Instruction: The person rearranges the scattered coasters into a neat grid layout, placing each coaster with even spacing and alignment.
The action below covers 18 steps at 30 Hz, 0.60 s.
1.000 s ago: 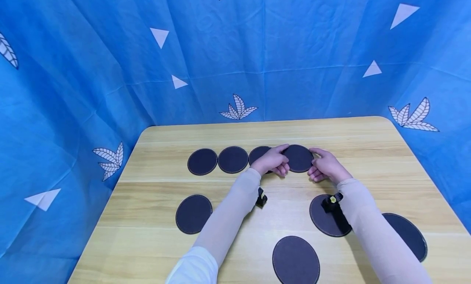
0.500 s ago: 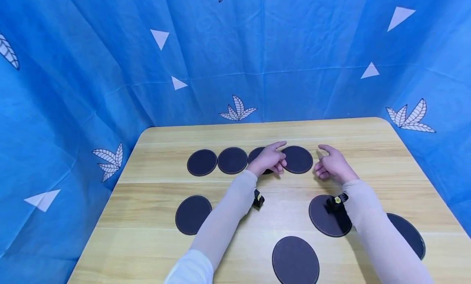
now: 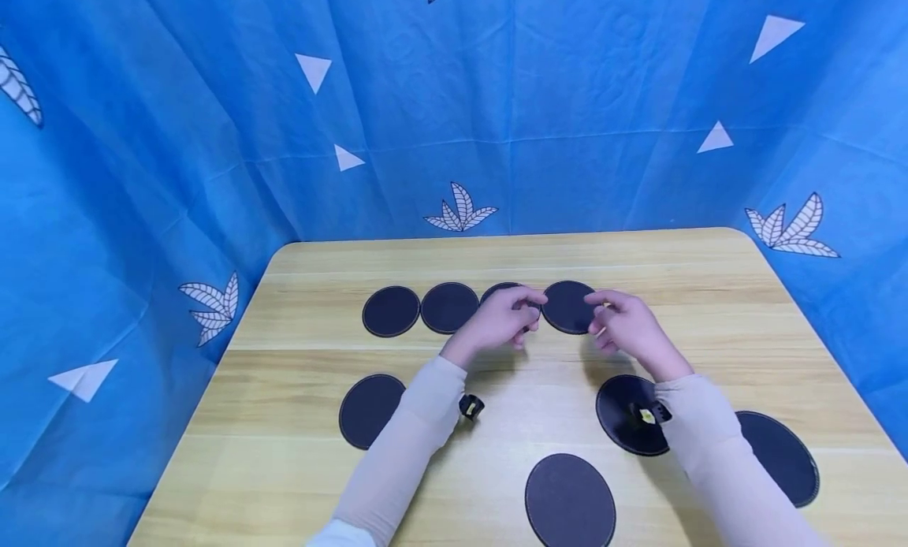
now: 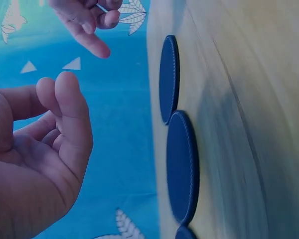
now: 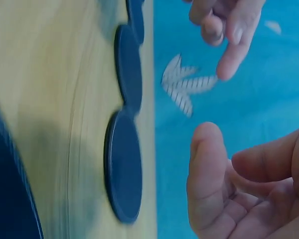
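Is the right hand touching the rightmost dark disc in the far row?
Apart. The right wrist view shows blue curtain between the right hand and that disc.

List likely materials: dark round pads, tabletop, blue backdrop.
Dark round pads: probably leather or faux leather, smooth with a slight sheen; stitching runs along the edges.
Tabletop: wood or wood-look laminate, smooth, pale; the grain shows, but not which.
Blue backdrop: thin fabric or plastic sheet, soft sheen; creases and hanging folds suggest it.
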Each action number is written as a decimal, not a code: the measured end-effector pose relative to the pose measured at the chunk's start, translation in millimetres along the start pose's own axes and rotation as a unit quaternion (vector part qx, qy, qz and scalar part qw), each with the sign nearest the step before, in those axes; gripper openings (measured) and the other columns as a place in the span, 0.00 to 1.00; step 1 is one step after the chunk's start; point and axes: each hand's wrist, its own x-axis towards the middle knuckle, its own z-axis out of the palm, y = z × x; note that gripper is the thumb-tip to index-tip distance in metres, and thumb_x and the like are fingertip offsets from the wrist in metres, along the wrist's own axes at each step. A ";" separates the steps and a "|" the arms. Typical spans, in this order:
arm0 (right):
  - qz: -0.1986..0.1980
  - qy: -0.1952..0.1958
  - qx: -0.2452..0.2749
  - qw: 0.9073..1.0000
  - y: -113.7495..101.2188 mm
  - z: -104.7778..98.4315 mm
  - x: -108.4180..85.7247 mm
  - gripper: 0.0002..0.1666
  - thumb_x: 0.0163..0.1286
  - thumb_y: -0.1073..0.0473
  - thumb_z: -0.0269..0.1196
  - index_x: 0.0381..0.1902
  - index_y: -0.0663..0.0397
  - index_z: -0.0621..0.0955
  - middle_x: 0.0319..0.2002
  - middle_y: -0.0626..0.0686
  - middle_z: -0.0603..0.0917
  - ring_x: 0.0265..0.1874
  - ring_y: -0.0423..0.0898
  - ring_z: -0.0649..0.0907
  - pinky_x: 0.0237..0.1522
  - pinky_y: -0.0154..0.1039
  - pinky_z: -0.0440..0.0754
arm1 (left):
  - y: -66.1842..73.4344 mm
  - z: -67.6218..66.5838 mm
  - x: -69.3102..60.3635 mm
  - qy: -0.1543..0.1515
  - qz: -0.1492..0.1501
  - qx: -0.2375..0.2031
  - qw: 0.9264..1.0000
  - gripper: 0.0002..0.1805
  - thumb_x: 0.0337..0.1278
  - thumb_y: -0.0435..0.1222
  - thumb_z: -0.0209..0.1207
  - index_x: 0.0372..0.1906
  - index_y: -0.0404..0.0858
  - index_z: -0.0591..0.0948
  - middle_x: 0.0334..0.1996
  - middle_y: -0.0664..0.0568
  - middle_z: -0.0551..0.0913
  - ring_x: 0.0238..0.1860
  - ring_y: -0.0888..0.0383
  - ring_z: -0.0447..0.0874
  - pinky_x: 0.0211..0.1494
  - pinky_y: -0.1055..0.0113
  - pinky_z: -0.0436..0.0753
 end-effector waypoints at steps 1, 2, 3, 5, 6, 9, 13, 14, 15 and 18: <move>-0.007 -0.004 -0.005 1.000 -3.1 6.3 -3.2 0.24 0.78 0.67 0.45 0.68 0.71 0.70 0.32 0.64 0.81 0.25 0.56 0.85 0.29 0.50 0.87 | 0.7 -1.8 -6.3 0.002 -0.001 0.011 1.000 0.17 0.73 0.31 0.54 0.61 0.38 0.80 0.30 0.47 0.80 0.17 0.57 0.72 0.25 0.64 0.81; -0.013 -0.009 -0.007 1.000 -6.0 12.9 -6.2 0.23 0.78 0.67 0.46 0.67 0.72 0.71 0.33 0.65 0.81 0.25 0.55 0.84 0.29 0.48 0.87 | 0.5 -3.6 -12.2 0.006 -0.002 0.022 1.000 0.16 0.73 0.31 0.54 0.60 0.39 0.80 0.31 0.48 0.80 0.17 0.57 0.73 0.24 0.65 0.80; -0.018 -0.014 -0.009 1.000 -8.5 19.6 -9.1 0.23 0.77 0.68 0.47 0.66 0.72 0.72 0.33 0.65 0.82 0.25 0.55 0.84 0.28 0.47 0.86 | -0.3 -5.6 -17.8 0.010 -0.004 0.031 0.999 0.15 0.73 0.31 0.54 0.60 0.40 0.81 0.31 0.49 0.81 0.17 0.56 0.73 0.24 0.65 0.79; -0.030 -0.025 -0.007 0.999 -12.3 33.5 -13.8 0.22 0.76 0.69 0.49 0.63 0.72 0.74 0.33 0.66 0.81 0.24 0.53 0.84 0.26 0.45 0.85 | -1.4 -10.2 -29.5 0.016 -0.007 0.051 0.999 0.15 0.72 0.32 0.56 0.59 0.40 0.81 0.31 0.49 0.82 0.18 0.55 0.74 0.24 0.66 0.78; -0.036 -0.031 -0.005 0.999 -13.9 40.4 -16.0 0.21 0.75 0.69 0.49 0.62 0.72 0.75 0.33 0.66 0.82 0.23 0.52 0.83 0.24 0.45 0.85 | -2.4 -12.9 -35.2 0.019 -0.008 0.061 0.998 0.14 0.72 0.33 0.56 0.58 0.41 0.81 0.32 0.49 0.82 0.19 0.54 0.75 0.24 0.65 0.77; -0.045 -0.046 -0.008 0.998 -17.5 60.1 -21.9 0.20 0.74 0.70 0.51 0.60 0.71 0.77 0.31 0.64 0.82 0.21 0.52 0.83 0.23 0.45 0.84 | -5.9 -21.3 -52.8 0.027 -0.008 0.086 0.996 0.13 0.72 0.33 0.56 0.57 0.41 0.82 0.34 0.47 0.83 0.21 0.49 0.79 0.25 0.62 0.79; -0.055 -0.070 -0.022 0.996 -21.0 83.1 -28.1 0.19 0.74 0.69 0.52 0.58 0.69 0.79 0.30 0.61 0.83 0.20 0.53 0.83 0.22 0.45 0.83 | -11.8 -32.5 -76.0 0.035 -0.010 0.112 0.993 0.13 0.72 0.34 0.55 0.56 0.38 0.82 0.35 0.42 0.84 0.23 0.40 0.82 0.31 0.57 0.83; -0.056 -0.075 -0.026 0.995 -21.5 88.3 -29.0 0.19 0.74 0.68 0.52 0.58 0.69 0.80 0.31 0.60 0.83 0.20 0.52 0.82 0.21 0.45 0.82 | -13.7 -35.2 -81.4 0.037 -0.011 0.120 0.992 0.14 0.72 0.35 0.55 0.55 0.37 0.82 0.35 0.42 0.84 0.23 0.40 0.82 0.31 0.56 0.83; -0.058 -0.081 -0.027 0.995 -21.7 93.3 -29.6 0.19 0.74 0.68 0.52 0.58 0.69 0.80 0.31 0.61 0.83 0.20 0.52 0.82 0.21 0.44 0.82 | -15.3 -37.8 -86.8 0.037 -0.013 0.125 0.991 0.14 0.72 0.35 0.55 0.56 0.36 0.82 0.35 0.41 0.84 0.22 0.41 0.82 0.32 0.56 0.83; -0.060 -0.096 -0.035 0.993 -22.3 107.3 -31.4 0.18 0.74 0.68 0.53 0.57 0.69 0.80 0.30 0.59 0.83 0.18 0.50 0.81 0.21 0.43 0.82 | -21.8 -46.1 -102.0 0.039 -0.020 0.146 0.988 0.15 0.71 0.36 0.56 0.56 0.35 0.82 0.34 0.41 0.83 0.20 0.46 0.81 0.34 0.58 0.81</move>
